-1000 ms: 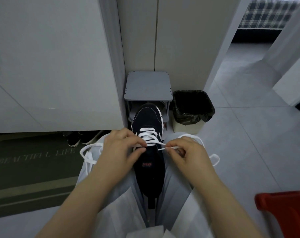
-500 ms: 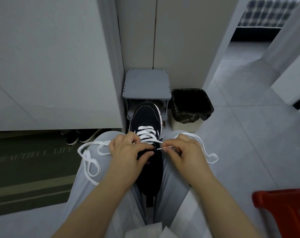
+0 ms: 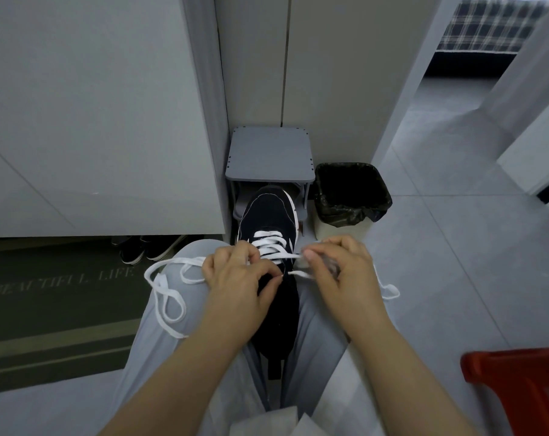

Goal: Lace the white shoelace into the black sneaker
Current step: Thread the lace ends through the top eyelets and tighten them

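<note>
Black-lined bin (image 3: 336,230) beside black sneaker (image 3: 268,210)

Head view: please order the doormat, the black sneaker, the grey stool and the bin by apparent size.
1. doormat
2. black sneaker, nearer the camera, so unsure
3. grey stool and bin: about alike

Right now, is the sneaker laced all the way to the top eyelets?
No: the white shoelace crosses only the rows nearest the toe of the black sneaker, and its loose ends trail off to either side.
</note>
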Demonstrator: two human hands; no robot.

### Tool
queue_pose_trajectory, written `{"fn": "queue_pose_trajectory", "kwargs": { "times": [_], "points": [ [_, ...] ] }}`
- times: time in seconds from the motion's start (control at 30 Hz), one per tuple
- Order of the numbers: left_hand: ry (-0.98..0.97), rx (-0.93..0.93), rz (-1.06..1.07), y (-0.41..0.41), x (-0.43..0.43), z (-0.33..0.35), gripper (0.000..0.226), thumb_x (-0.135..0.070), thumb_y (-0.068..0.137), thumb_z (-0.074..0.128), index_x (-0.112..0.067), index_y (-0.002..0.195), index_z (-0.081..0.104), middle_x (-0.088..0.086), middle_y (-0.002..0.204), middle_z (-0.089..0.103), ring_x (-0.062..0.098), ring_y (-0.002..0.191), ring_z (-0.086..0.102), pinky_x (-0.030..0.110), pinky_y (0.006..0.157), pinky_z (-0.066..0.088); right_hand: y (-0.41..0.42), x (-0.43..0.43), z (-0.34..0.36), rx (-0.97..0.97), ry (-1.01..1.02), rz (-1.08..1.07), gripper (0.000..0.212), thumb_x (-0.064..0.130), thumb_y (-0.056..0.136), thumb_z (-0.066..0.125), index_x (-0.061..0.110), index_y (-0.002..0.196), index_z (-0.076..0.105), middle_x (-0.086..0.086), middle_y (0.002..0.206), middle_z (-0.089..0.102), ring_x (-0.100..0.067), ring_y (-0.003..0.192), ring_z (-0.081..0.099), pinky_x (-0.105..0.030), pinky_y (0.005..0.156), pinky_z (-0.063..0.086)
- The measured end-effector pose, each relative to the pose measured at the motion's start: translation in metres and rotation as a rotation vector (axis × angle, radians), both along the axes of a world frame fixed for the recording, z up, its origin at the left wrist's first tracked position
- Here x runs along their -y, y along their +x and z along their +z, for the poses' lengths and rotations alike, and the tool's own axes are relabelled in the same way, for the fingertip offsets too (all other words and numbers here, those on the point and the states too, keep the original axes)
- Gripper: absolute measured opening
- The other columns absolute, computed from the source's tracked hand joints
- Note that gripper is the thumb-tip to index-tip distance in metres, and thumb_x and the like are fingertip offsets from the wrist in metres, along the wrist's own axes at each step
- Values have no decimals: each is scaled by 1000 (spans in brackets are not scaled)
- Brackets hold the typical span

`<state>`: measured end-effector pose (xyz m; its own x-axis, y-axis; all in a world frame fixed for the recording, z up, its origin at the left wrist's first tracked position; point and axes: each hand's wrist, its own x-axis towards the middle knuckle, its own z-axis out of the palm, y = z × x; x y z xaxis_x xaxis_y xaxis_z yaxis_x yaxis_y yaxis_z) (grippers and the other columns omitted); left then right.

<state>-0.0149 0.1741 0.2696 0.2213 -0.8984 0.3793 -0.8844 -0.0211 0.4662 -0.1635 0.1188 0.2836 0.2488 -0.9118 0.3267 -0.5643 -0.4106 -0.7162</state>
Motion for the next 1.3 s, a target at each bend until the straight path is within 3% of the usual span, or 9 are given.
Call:
{"fn": "queue_pose_trajectory", "kwargs": {
  "times": [0.23, 0.47, 0.57, 0.67, 0.87, 1.03, 1.17, 1.23, 1.3],
  "points": [
    [75, -533, -162, 7, -19, 28, 12, -21, 89, 52, -19, 77, 54, -21, 98, 66, 4, 102, 53, 19, 87, 38, 3, 10, 7, -352, 29, 149, 31, 28, 88, 60, 29, 119, 61, 9, 103, 64, -11, 114, 43, -27, 113, -5],
    [-43, -1434, -95, 19, -24, 60, 21, -4, 96, 31, -7, 77, 39, -2, 53, 50, 12, 50, 50, 20, 56, 52, -12, 11, 30, 6, 161, 169, 25, 25, 89, 58, 43, 74, 63, 25, 74, 64, 6, 80, 56, -23, 99, 33],
    [85, -1014, -53, 39, -19, 55, 20, -10, 97, 35, -16, 83, 48, -8, 53, 46, 10, 48, 36, 17, 46, 37, -22, 8, 45, 128, 246, 184, 32, 23, 88, 60, 46, 68, 67, 21, 72, 64, 1, 69, 54, -9, 65, 38],
    [255, -248, -184, 37, -14, 44, 11, -33, 91, 50, -28, 90, 59, -9, 81, 58, 9, 76, 53, 25, 72, 43, -26, 6, 53, 248, 287, 171, 31, 15, 90, 58, 33, 66, 67, 23, 62, 62, 7, 61, 51, -3, 59, 36],
    [203, 211, -161, 27, -5, 41, 24, -38, 53, 86, -28, 63, 66, 1, 82, 56, 22, 74, 46, 34, 60, 34, -36, 7, 52, 394, 361, 118, 25, 18, 91, 55, 19, 68, 65, 15, 67, 63, -1, 68, 53, -12, 69, 42],
    [123, -522, -57, 33, -9, 71, 24, -41, 88, 43, -24, 73, 51, -21, 103, 63, 10, 89, 50, 21, 73, 38, -41, 6, 54, 502, 357, 75, 30, 18, 94, 49, 24, 68, 64, 18, 63, 60, 5, 63, 52, -6, 65, 42],
    [-130, -1527, -87, 40, -10, 87, 33, -14, 99, 23, -14, 72, 42, -4, 50, 50, 11, 49, 49, 22, 55, 52, -35, 5, 45, 565, 385, 101, 26, 16, 97, 43, 14, 79, 61, 9, 66, 54, -6, 69, 48, -21, 78, 41],
    [-62, -1513, -67, 37, -7, 85, 32, -8, 95, 25, -15, 67, 39, -4, 45, 35, 9, 41, 31, 18, 39, 36, -30, 2, 40, 593, 403, 137, 24, 16, 97, 41, 11, 83, 59, 2, 70, 52, -9, 73, 48, -25, 81, 39],
    [118, -964, -52, 30, -3, 75, 22, -17, 92, 39, -21, 71, 44, -1, 50, 41, 11, 46, 35, 22, 44, 33, -24, -1, 36, 584, 413, 177, 23, 15, 98, 41, 11, 84, 58, 3, 72, 55, -5, 73, 51, -16, 77, 40]
  ]
}}
